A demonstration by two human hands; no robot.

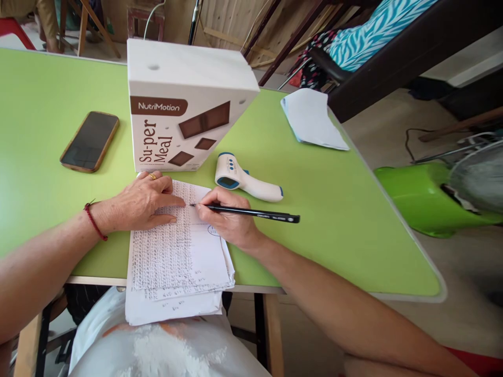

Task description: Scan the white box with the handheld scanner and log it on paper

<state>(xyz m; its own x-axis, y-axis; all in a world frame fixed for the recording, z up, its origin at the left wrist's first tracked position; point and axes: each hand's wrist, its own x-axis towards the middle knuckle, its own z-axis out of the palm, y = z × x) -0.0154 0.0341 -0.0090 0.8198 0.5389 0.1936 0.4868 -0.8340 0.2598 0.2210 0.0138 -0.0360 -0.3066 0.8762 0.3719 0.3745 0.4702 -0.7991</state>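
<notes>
A stack of white paper sheets [208, 262] covered in rows of handwriting lies at the table's near edge, partly hanging over it. My left hand [145, 204] rests on the top sheet with its fingers spread, holding nothing. A black pen [255, 212] is pinched in my right hand [230, 217], its tip close to the sheet just right of my left index finger. I cannot tell whether the tip touches the paper. Just beyond my right hand lies a white and blue infrared thermometer [247, 180].
A white box [157, 141] printed "Su-per Meal" stands behind the papers. To its left is a smartphone [90, 141] with a dark screen. Folded papers [312, 118] lie at the far right of the green table [334, 225]. A green bin [420, 199] stands on the floor to the right.
</notes>
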